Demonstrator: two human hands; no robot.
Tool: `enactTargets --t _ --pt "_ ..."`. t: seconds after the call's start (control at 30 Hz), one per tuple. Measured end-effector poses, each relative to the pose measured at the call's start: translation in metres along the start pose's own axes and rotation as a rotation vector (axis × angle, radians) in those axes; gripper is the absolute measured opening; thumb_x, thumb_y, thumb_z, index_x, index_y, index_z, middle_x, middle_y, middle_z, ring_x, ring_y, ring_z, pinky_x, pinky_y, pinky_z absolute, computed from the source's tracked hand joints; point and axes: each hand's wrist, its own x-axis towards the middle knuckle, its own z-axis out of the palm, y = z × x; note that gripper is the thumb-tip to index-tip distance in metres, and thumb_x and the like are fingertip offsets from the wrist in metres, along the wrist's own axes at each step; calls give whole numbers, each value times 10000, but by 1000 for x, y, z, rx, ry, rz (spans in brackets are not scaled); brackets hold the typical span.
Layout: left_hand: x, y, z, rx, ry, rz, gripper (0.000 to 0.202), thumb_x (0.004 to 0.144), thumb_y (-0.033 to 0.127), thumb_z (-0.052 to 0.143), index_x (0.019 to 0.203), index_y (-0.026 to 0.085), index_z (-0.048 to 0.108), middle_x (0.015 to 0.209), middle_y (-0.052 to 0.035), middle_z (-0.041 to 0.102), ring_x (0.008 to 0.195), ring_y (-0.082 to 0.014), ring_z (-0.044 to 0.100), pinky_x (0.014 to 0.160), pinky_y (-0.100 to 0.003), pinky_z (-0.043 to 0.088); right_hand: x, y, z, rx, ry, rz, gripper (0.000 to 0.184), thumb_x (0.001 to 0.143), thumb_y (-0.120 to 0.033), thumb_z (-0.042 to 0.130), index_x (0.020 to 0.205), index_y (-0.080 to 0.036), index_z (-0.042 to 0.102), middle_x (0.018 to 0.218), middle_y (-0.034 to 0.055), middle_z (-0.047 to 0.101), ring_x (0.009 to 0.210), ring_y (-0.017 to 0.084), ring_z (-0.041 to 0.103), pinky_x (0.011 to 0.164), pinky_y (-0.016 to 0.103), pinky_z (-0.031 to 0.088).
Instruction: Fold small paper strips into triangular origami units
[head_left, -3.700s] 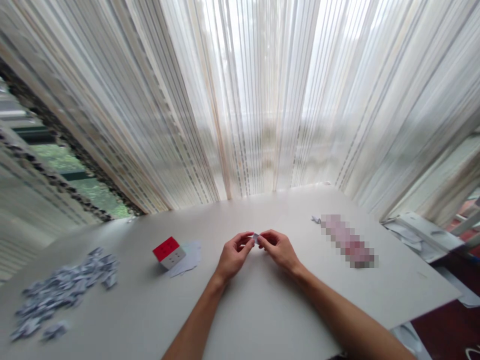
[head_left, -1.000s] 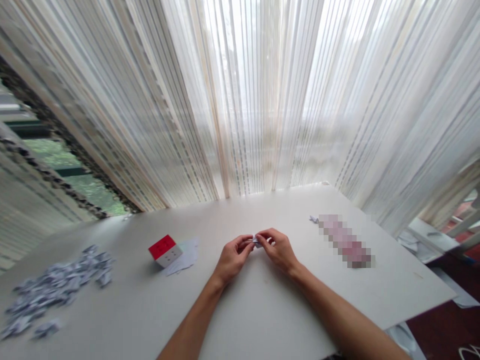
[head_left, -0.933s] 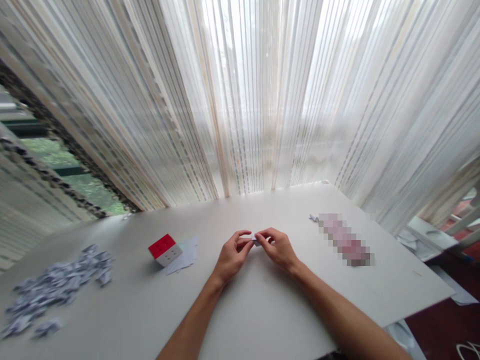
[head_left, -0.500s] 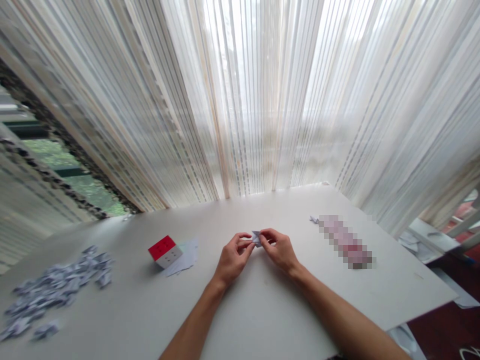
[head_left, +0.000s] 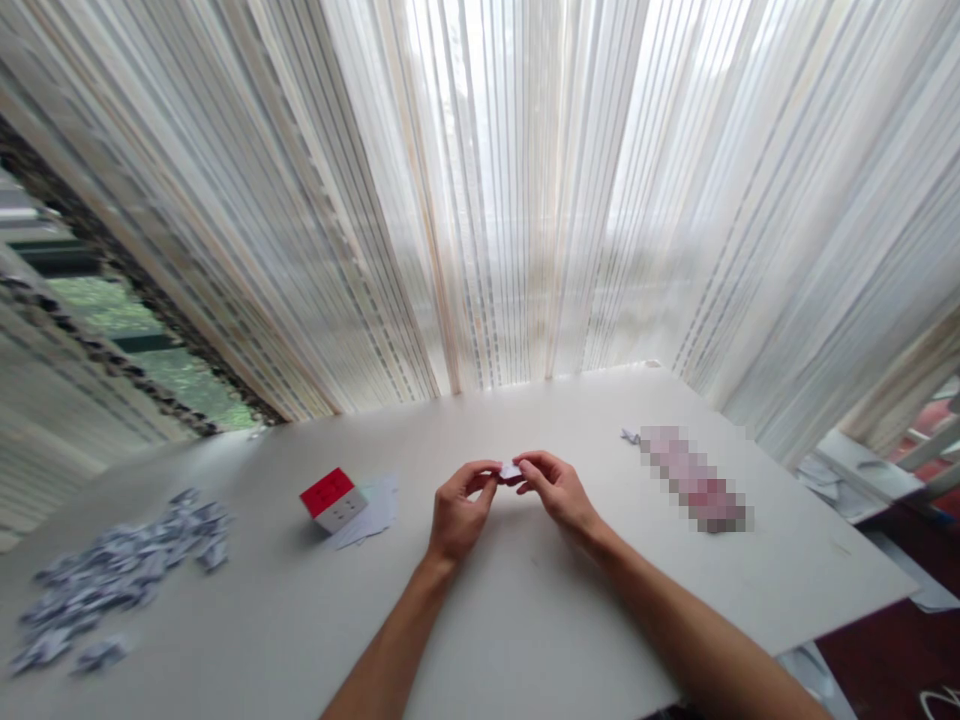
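Between my two hands is a small folded piece of paper (head_left: 510, 471), pale and partly covered by fingertips. My left hand (head_left: 463, 508) pinches its left end between thumb and fingers. On the other side, my right hand (head_left: 553, 490) grips the right end the same way. Both hands are over the middle of the white table (head_left: 480, 640). To the left, a cube puzzle (head_left: 332, 500) with a red top and a white side sits by several flat paper sheets (head_left: 379, 515).
A heap of folded paper pieces (head_left: 124, 560) spreads over the table's left side. At the right lies a pinkish, pixelated long item (head_left: 694, 480), with a small folded paper (head_left: 630, 436) at its far end. Striped sheer curtains (head_left: 510, 200) hang behind the table.
The folded paper is turned and now looks flatter and narrower between my fingertips. My left fingers have closed in on its left end. Both hands otherwise stay about where they were.
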Motion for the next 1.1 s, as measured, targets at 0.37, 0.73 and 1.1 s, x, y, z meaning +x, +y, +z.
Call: enactTargets --t 0.37,0.73,1.1 --pt "4 -4 0 -251 -69 -200 393 745 377 722 1039 127 647 980 -111 734 899 -252 698 792 -387 585 -3 3 -3 -199 -34 -115 246 851 -360 610 1025 -200 676 968 68 712 853 197 680 773 335 560" --pt "6 -5 -2 -220 14 -150 340 704 335 762 964 127 691 970 -96 749 905 -243 710 893 -378 556 -2 3 -6 -302 64 -190 198 827 -321 650 982 -207 701 901 51 730 818 193 675 731 313 545" --pt "2 -5 2 -192 32 -71 296 715 317 756 948 141 708 951 -87 753 892 -240 714 884 -373 563 -5 0 -7 -386 118 -229 212 810 -317 689 998 -224 725 888 49 736 758 182 669 737 315 550"
